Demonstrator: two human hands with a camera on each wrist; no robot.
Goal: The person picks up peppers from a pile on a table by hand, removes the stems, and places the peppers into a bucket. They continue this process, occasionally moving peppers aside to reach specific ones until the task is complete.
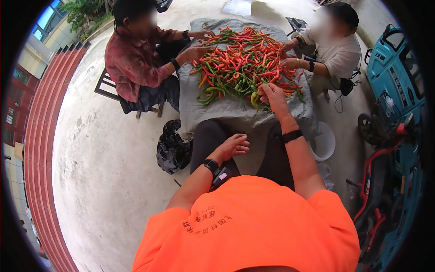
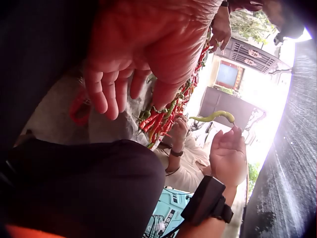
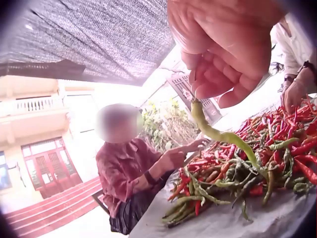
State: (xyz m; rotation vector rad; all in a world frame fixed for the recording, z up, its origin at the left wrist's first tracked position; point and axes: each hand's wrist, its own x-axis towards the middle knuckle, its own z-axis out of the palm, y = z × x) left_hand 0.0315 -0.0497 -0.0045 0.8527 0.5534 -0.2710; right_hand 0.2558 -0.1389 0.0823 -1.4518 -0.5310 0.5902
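Note:
My right hand (image 1: 275,97) pinches a pale green chili pepper (image 3: 225,137) by its thin stem between thumb and fingers. The curved pepper hangs over the near right side of the table. In front of it lies a wide pile of red and green chili peppers (image 1: 247,56), spread on a grey cloth (image 1: 192,106) that covers the table. Above my lap, near the table's front edge, my left hand (image 1: 233,146) has relaxed fingers and nothing in it. Its palm and loosely bent fingers show in the left wrist view.
One person in a dark red shirt (image 1: 131,63) sits at the left, another in a light shirt (image 1: 340,54) at the right; both reach into the pile. A black plastic bag (image 1: 173,149) lies left of my legs. A white bucket (image 1: 325,143) stands at the right, near a blue vehicle (image 1: 389,75).

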